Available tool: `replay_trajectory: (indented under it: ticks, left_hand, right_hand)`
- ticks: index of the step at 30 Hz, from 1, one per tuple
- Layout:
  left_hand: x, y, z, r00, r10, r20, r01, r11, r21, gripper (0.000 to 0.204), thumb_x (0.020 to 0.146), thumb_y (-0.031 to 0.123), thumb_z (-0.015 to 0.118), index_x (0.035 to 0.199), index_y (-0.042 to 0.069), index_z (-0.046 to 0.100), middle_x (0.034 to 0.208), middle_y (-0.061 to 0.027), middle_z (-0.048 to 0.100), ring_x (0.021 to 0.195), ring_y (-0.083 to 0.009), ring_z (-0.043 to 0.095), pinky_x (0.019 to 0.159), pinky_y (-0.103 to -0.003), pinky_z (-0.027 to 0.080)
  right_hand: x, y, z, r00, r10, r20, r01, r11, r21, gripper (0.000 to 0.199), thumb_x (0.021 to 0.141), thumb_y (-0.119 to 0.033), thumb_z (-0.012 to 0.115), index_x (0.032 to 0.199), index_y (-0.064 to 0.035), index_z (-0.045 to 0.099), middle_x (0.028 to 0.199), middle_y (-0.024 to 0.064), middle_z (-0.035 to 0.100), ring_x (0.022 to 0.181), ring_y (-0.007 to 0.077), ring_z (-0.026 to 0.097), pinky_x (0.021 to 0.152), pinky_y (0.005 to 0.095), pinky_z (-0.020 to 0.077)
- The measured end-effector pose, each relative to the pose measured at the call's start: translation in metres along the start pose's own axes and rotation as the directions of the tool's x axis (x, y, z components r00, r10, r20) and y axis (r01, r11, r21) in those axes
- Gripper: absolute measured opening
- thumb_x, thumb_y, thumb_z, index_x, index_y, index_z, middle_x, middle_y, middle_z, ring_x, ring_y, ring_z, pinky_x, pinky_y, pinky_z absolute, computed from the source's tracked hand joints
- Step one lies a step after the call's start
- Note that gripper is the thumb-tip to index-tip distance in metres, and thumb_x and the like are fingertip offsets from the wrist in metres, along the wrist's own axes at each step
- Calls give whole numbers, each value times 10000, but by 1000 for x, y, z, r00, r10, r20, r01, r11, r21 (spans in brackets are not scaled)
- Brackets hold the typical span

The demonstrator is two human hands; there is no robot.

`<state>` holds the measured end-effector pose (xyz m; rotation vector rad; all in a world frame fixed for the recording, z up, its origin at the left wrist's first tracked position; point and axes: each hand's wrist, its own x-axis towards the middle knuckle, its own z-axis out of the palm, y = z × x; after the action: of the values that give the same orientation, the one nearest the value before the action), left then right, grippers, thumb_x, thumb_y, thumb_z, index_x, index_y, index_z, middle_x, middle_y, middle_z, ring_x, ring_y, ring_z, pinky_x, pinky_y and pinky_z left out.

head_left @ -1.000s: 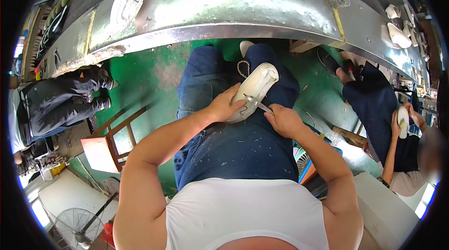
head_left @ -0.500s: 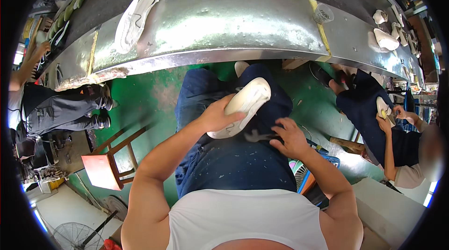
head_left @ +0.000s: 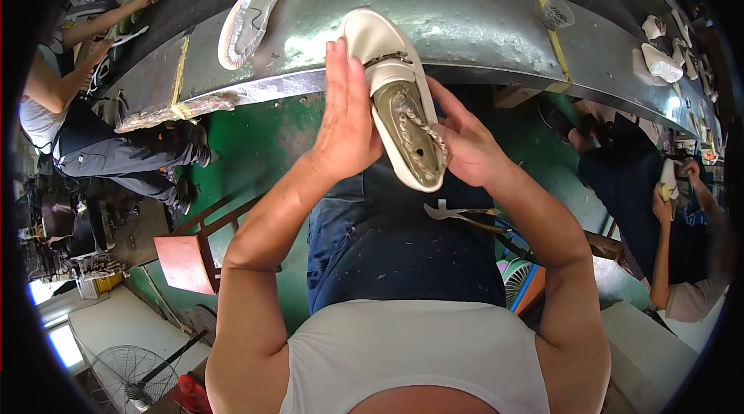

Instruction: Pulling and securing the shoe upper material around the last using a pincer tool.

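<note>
A: What is held now?
B: A cream shoe (head_left: 397, 96) is clasped between the left hand (head_left: 346, 121) and right hand (head_left: 463, 141), fingers wrapped around its sides, bottom turned up, over the metal bench edge (head_left: 480, 27).
A: What has changed?
B: The shoe has been lifted from the lap; the pliers (head_left: 465, 215) have been left on the thigh.

You see an evenly lit, fairly bright scene, sharp at the centre. Glare flares off the metal bench (head_left: 465, 27) across the top, and a window (head_left: 58, 340) burns out white at lower left. Toward the black circular rim, straight edges bow and detail softens, especially the person (head_left: 690, 259) at right.
</note>
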<state>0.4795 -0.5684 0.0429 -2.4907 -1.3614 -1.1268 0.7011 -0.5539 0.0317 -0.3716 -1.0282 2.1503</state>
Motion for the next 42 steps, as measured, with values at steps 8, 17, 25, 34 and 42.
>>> replay_trajectory:
  ticks: [8,17,25,34,42]
  left_hand:
    - [-2,6,12,688,-424,589,442,-399,-804,726,936,124,622,1540,48,228,1489,-139,413,1342,-258,458,1089,-427,393]
    - [14,20,38,745,-532,402,227,-364,-903,689,930,118,678,1499,7,306,1392,-119,507,1279,-241,509,1084,-393,423]
    - [59,25,55,797,-542,266,207,-169,-964,869,903,106,704,1564,63,141,1512,-124,355,1400,-257,360,1141,-416,332]
    - [163,-109,76,700,-641,314,513,146,-846,540,924,128,675,1407,19,458,1433,-123,488,1392,-244,387,1126,-364,326]
    - [249,-252,132,754,-655,42,649,733,-203,633,854,312,719,1370,20,499,1445,-265,442,1383,-317,412,1136,-355,331]
  right_hand:
    - [11,17,-33,997,-9,-81,11,1000,21,773,992,-62,568,1596,-132,91,1345,170,548,1206,228,583,994,387,499]
    - [0,1,-9,981,-48,-186,-54,860,-508,696,1020,-183,519,1560,7,122,1489,139,388,1366,219,398,1130,353,324]
    - [16,-29,-8,949,-148,-279,-88,724,-684,1031,755,-66,756,1550,-8,103,1452,138,413,1342,228,433,1106,388,361]
    - [191,-160,-126,677,-330,-658,69,919,-389,676,852,-116,672,1438,26,368,1259,180,584,1124,261,607,969,367,493]
    - [232,-151,-234,585,-783,-213,-505,-147,-850,684,869,-96,627,1466,11,309,1485,265,350,1373,436,348,1084,543,349]
